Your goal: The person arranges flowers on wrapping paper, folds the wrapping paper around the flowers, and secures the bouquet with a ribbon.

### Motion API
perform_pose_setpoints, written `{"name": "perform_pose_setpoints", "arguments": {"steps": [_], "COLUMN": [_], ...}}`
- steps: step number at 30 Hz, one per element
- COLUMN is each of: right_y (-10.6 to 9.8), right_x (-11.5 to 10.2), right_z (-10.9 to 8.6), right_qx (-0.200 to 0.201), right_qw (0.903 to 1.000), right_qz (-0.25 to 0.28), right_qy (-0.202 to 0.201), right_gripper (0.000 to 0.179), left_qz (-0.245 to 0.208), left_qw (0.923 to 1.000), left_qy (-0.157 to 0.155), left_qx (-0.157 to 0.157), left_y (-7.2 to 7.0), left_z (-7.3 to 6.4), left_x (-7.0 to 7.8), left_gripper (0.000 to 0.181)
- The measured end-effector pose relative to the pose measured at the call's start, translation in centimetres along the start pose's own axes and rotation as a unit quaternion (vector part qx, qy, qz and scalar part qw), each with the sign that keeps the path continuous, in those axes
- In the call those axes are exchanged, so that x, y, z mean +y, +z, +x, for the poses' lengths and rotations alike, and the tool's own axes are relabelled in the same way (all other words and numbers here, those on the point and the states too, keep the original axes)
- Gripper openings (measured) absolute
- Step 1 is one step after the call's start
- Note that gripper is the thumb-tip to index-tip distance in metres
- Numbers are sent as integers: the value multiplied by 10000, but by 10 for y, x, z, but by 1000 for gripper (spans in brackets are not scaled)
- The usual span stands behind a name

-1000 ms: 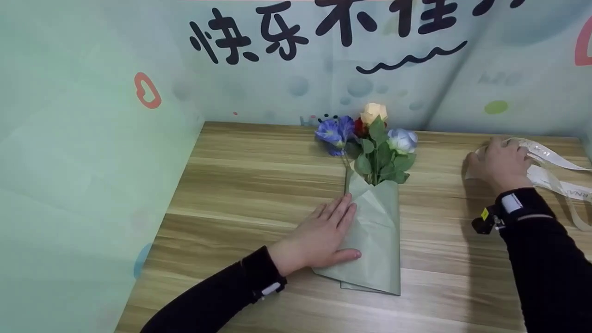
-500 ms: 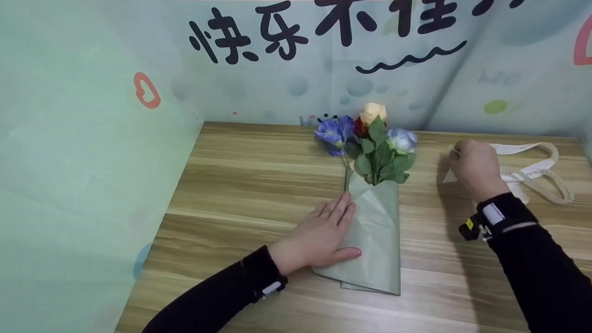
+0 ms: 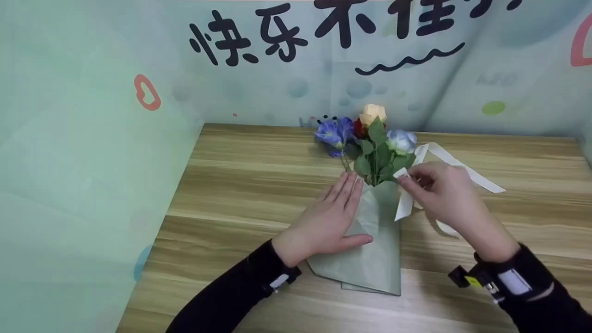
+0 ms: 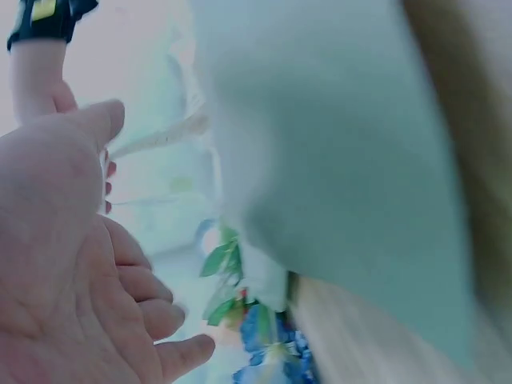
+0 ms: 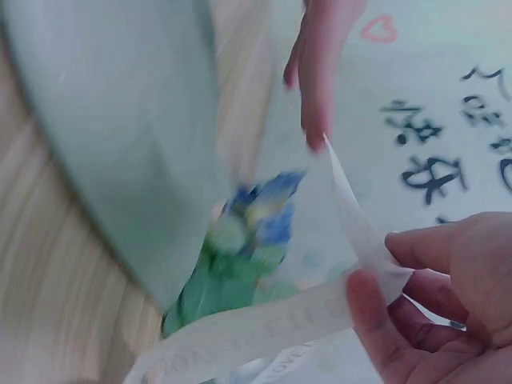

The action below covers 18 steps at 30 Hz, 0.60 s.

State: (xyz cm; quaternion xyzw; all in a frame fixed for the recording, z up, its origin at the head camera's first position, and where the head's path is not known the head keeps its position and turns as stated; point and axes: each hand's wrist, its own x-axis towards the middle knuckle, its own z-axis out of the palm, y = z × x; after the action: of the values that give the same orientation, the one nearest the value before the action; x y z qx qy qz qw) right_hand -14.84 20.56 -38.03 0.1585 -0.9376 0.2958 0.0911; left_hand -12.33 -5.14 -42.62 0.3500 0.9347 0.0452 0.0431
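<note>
A pale green sheet of wrapping paper [image 3: 381,263] is folded round a small bouquet lying on the table. Out of its top come a violet-blue flower [image 3: 329,132], a peach rose [image 3: 373,114], a pale blue bloom [image 3: 401,141], part of a red flower and green leaves [image 3: 377,132]. With fingers straight, my left hand [image 3: 328,219] lies over the left side of the paper. Between thumb and fingertips my right hand [image 3: 451,196] pinches a white printed ribbon [image 5: 272,324] beside the paper's upper right edge. One length hangs down; the rest trails behind the hand.
The bouquet rests on a wood-grain table [image 3: 249,175]. A pale printed backdrop [image 3: 277,88] with large black characters rises at the table's back edge, and a similar sheet [image 3: 83,185] stands along the left side.
My right hand has carried the ribbon from the right of the table leftward and nearer, to the bouquet. My left hand has shifted slightly up along the paper.
</note>
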Motion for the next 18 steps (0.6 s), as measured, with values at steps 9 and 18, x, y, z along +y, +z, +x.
{"name": "perform_pose_setpoints", "arguments": {"steps": [9, 18], "right_y": [7, 12], "right_x": [-26, -39], "right_z": [-17, -12], "right_qx": [-201, -543], "right_qw": [9968, 9915], "right_qz": [746, 1110], "right_qy": [196, 413], "right_gripper": [21, 20], "left_qz": [-529, -1160], "left_qw": [9982, 9891], "left_qy": [-70, 22], "left_qx": [257, 905], "left_y": [-16, -23], "left_z": [15, 18], "left_x": [3, 1], "left_gripper": [113, 114]}}
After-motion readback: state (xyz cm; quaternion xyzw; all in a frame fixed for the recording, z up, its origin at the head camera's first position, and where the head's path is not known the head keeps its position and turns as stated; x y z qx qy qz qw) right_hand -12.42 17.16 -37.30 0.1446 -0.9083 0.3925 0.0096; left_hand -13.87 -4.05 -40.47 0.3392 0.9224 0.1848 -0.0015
